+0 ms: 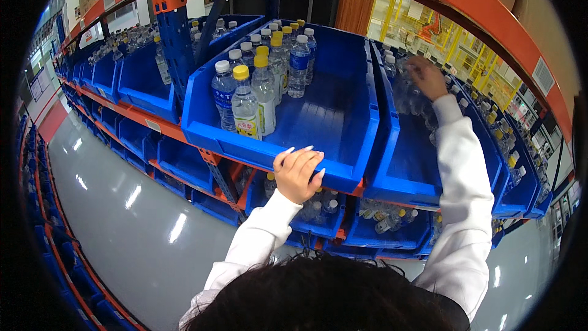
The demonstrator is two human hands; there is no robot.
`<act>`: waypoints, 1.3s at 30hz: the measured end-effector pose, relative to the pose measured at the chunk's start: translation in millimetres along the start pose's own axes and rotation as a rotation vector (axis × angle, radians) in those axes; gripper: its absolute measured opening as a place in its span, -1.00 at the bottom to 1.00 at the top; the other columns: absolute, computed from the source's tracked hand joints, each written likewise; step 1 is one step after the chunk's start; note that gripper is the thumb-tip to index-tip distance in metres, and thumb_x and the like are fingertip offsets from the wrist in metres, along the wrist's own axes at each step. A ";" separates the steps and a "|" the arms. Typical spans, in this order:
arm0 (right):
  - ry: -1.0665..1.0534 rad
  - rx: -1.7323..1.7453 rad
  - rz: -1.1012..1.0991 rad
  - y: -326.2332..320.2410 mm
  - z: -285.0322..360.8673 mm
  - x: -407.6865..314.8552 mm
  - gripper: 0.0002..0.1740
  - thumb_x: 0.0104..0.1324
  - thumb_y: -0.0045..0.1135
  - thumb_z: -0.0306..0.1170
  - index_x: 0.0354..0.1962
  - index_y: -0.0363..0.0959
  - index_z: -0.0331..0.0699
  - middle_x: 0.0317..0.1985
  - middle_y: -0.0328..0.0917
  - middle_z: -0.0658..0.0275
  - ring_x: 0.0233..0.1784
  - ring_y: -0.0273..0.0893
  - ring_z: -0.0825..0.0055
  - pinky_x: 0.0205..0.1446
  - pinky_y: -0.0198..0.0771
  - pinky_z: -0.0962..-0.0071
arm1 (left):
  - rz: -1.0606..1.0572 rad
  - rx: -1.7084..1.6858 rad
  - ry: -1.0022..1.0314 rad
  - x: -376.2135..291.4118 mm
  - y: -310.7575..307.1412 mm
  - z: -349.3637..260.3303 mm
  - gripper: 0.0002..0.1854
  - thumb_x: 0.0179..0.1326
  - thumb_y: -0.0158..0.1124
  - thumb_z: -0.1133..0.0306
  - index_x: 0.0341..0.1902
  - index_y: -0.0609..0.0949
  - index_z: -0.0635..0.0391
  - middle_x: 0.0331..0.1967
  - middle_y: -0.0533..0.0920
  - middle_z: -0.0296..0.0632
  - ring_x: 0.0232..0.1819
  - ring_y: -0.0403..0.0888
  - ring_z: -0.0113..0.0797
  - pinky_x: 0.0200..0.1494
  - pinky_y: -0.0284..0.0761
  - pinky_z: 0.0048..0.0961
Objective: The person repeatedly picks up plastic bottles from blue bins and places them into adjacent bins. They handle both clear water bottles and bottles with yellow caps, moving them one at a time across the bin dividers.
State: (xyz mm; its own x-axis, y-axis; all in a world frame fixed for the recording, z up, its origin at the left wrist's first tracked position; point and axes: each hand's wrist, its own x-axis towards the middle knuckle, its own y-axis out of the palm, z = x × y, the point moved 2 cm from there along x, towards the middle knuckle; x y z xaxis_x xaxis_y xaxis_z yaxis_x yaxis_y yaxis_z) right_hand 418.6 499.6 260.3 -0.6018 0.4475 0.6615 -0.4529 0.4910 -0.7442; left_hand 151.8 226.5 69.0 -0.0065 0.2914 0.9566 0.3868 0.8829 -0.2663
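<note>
My left hand (298, 174) is hooked over the front lip of a blue plastic bin (257, 151). Along that bin's left side stand upright clear plastic bottles (263, 94) with white or yellow caps. A blue-labelled bottle (299, 62) stands at the right edge of the group. My right hand (428, 76) reaches deep into the neighbouring blue bin (411, 161), above clear bottles (406, 96) at its back. Motion blurs this hand and the bottles beneath it, so whether it grips one cannot be told.
An orange rack beam (477, 0) arches overhead, and a blue upright (174, 50) stands left of the middle bin. More bins of bottles (510, 161) line the right. A lower tier holds bins with lying bottles (390, 225). Grey floor (133, 220) runs along the left.
</note>
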 end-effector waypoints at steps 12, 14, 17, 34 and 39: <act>-0.067 -0.191 0.588 93.7 175.2 191.7 -0.55 0.40 -0.02 -0.10 0.08 0.51 -0.19 0.04 0.57 -0.01 0.01 0.59 0.07 0.09 0.50 0.12 | 0.135 -0.109 -0.006 -3.0 -6.0 5.8 -0.65 0.21 0.19 0.16 0.04 0.63 -0.02 0.00 0.65 -0.35 0.15 0.51 -0.37 0.29 0.12 -0.25; -0.120 -0.191 0.285 126.9 183.4 189.1 -0.51 0.41 -0.04 -0.10 0.20 0.39 -0.12 0.21 0.43 0.04 0.09 0.56 0.08 0.16 0.48 0.13 | 0.167 -0.099 0.009 -3.5 -7.5 5.9 -0.61 0.21 0.19 0.13 0.07 0.62 -0.01 0.03 0.64 -0.34 0.19 0.49 -0.37 0.31 0.11 -0.26; -0.096 -0.140 0.273 164.5 176.5 183.6 -0.38 0.43 -0.07 -0.07 0.37 0.14 -0.05 0.44 0.13 0.13 0.20 0.49 0.06 0.24 0.44 0.11 | 0.186 -0.097 0.021 -3.2 -9.3 6.9 -0.59 0.21 0.21 0.12 0.09 0.62 0.00 0.05 0.62 -0.34 0.21 0.47 -0.38 0.33 0.09 -0.26; 0.544 0.588 0.675 175.9 142.3 174.1 -0.41 0.19 0.36 -0.18 0.08 0.36 -0.26 -0.01 0.55 0.01 -0.15 0.68 0.17 -0.08 0.64 0.30 | 0.234 -0.123 -0.003 -1.6 -13.2 5.2 -0.60 0.19 0.24 0.17 0.09 0.61 0.00 0.06 0.61 -0.33 0.22 0.45 -0.36 0.31 0.09 -0.26; 0.743 0.843 0.770 185.8 134.5 170.7 -0.64 0.16 0.40 -0.32 -0.16 0.51 -0.34 -0.10 0.61 0.05 -0.16 0.69 0.23 -0.17 0.71 0.33 | 0.226 -0.102 -0.006 2.0 -16.0 3.9 -0.65 0.24 0.23 0.19 0.07 0.62 0.01 0.02 0.61 -0.33 0.20 0.46 -0.37 0.31 0.11 -0.27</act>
State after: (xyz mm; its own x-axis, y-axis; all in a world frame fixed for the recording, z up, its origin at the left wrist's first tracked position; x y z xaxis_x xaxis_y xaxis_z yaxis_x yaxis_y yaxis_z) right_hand 143.2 566.7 222.5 -0.5108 0.8230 -0.2487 -0.5880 -0.5454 -0.5973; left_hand 141.9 214.4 74.7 0.0852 0.4802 0.8730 0.4698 0.7533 -0.4602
